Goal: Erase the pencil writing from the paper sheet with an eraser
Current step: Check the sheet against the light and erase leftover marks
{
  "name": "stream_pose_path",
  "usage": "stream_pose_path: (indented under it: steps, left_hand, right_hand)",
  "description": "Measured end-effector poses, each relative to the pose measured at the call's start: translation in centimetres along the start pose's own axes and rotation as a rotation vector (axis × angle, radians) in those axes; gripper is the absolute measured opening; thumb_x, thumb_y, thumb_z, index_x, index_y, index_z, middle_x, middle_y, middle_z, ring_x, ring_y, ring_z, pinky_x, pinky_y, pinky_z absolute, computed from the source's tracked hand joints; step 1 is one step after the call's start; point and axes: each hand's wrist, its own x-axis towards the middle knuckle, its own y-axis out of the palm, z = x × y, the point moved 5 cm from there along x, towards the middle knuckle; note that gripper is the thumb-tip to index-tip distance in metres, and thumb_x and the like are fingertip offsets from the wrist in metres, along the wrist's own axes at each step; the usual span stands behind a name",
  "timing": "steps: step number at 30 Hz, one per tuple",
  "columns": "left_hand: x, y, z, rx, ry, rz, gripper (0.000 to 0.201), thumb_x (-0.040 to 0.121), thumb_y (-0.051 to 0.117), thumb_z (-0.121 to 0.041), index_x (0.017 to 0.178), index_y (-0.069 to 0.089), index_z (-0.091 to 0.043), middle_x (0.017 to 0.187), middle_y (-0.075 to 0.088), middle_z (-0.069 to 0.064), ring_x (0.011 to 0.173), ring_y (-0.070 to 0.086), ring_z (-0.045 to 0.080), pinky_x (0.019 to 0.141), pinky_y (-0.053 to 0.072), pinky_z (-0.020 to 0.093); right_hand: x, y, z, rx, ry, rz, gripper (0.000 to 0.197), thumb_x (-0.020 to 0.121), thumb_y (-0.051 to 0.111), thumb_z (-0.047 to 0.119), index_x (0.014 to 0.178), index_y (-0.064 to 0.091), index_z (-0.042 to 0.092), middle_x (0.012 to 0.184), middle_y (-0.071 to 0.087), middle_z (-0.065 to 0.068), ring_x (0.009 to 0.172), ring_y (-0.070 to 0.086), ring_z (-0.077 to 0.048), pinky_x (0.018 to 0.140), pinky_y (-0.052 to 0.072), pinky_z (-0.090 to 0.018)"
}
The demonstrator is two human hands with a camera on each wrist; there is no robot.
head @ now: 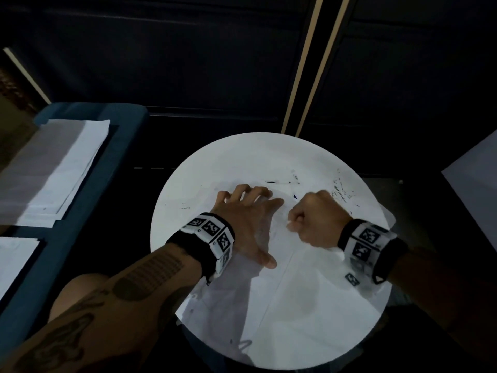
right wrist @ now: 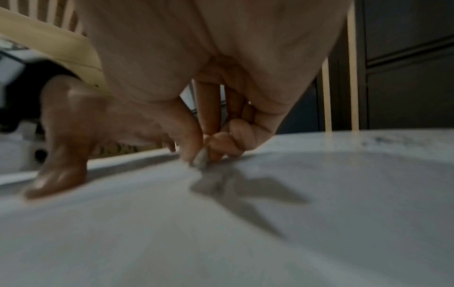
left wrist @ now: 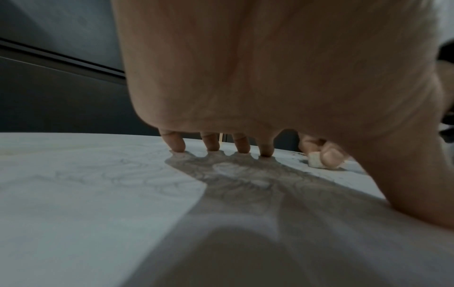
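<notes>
White paper sheet [head: 309, 286] flat on round white bench [head: 188, 189]. Left hand [head: 247, 222] spread, fingertips [left wrist: 176, 145] pinning sheet. Right hand [head: 317, 219] pinching small white eraser [left wrist: 315, 159] against paper. Advice: short light strokes away from pinning hand, avoiding creases.

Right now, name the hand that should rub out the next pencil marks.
Right hand: it already pinches the small white eraser against the white paper sheet, while the left hand presses it flat.
</notes>
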Motion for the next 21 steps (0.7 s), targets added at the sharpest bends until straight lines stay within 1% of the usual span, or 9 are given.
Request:
stream_pose_path:
  steps: [1,4,7,9,10,12,14,18,21]
  left_hand:
    - [0.0,0.1,0.0,-0.002,0.001,0.009,0.134,0.053,0.076,-0.088,0.158,0.0,-0.055,0.167,-0.003,-0.022,0.156,-0.006,0.023,0.121,0.01,0.055]
    - [0.1,0.2,0.0,0.0,-0.009,-0.001,0.133,0.052,0.075,-0.09,0.157,-0.001,-0.056,0.167,-0.002,-0.023,0.156,-0.005,0.023,0.121,0.011,0.054]
    - [-0.2,0.0,-0.4,0.026,-0.018,-0.031,0.133,0.053,0.075,-0.089,0.157,0.001,-0.055,0.166,0.001,-0.022,0.155,-0.001,0.022,0.121,0.013,0.052]
    - [-0.3,-0.1,-0.4,0.024,-0.014,-0.023,0.131,0.055,0.076,-0.087,0.158,0.002,-0.054,0.167,0.001,-0.02,0.156,-0.001,0.022,0.121,0.014,0.054]
    - [-0.3,-0.2,-0.4,0.024,-0.009,-0.013,0.131,0.056,0.076,-0.087,0.158,0.001,-0.054,0.168,0.0,-0.02,0.156,-0.002,0.023,0.121,0.014,0.054]
    - [-0.2,-0.2,-0.4,0.024,-0.005,-0.002,0.131,0.057,0.075,-0.087,0.158,-0.001,-0.053,0.168,-0.001,-0.02,0.156,-0.003,0.023,0.121,0.012,0.055]
    - [-0.3,-0.2,-0.4,0.024,-0.011,0.005,0.131,0.057,0.075,-0.087,0.158,-0.002,-0.053,0.167,-0.001,-0.02,0.156,-0.003,0.026,0.121,0.012,0.055]
    - [-0.5,-0.5,-0.6,0.031,-0.006,-0.014,0.129,0.058,0.076,-0.086,0.158,0.001,-0.053,0.167,0.001,-0.02,0.156,-0.001,0.023,0.121,0.015,0.055]
    - [-0.6,-0.4,-0.7,0.036,-0.019,-0.042,0.129,0.058,0.077,-0.086,0.159,0.004,-0.052,0.167,0.003,-0.019,0.155,0.0,0.023,0.121,0.015,0.051]
  right_hand:
    - [-0.1,0.2,-0.2,-0.009,0.009,0.006,0.038,0.086,0.07,0.03,0.052,0.061,0.044,0.062,0.051,0.006,0.07,0.052,-0.018,0.088,0.057,-0.035]
    - [1.7,-1.4,-2.5,-0.029,0.114,-0.128,0.041,0.087,0.068,0.028,0.05,0.051,0.026,0.066,0.048,0.001,0.077,0.054,-0.026,0.094,0.055,-0.041]
    - [1.5,-1.6,-1.5,-0.049,0.094,-0.135,0.032,0.086,0.07,0.031,0.057,0.056,0.027,0.081,0.064,-0.007,0.082,0.064,-0.026,0.086,0.059,-0.037]
    - [0.5,0.1,0.0,-0.039,0.027,-0.021,0.031,0.085,0.071,0.031,0.056,0.063,0.036,0.073,0.059,-0.002,0.073,0.06,-0.019,0.08,0.06,-0.034]
    - [0.4,0.7,0.1,-0.03,0.003,0.013,0.029,0.085,0.071,0.031,0.059,0.065,0.042,0.075,0.059,-0.001,0.075,0.06,-0.019,0.08,0.06,-0.035]
    - [1.2,-0.4,-0.3,-0.058,0.066,-0.049,0.009,0.087,0.071,0.031,0.079,0.074,0.033,0.094,0.067,-0.006,0.096,0.065,-0.026,0.088,0.059,-0.04]
    - [2.0,-1.7,-1.0,-0.098,0.092,-0.145,0.011,0.09,0.071,0.029,0.09,0.076,0.02,0.106,0.067,-0.011,0.107,0.063,-0.032,0.091,0.058,-0.042]
    - [1.7,-0.8,0.2,-0.067,0.04,-0.08,0.029,0.089,0.07,0.029,0.063,0.057,0.026,0.078,0.057,-0.001,0.075,0.065,-0.022,0.079,0.061,-0.037]
    - [2.2,-1.2,-0.3,-0.036,0.093,-0.102,0.02,0.088,0.071,0.033,0.071,0.063,0.026,0.086,0.06,-0.004,0.088,0.066,-0.025,0.086,0.059,-0.038]
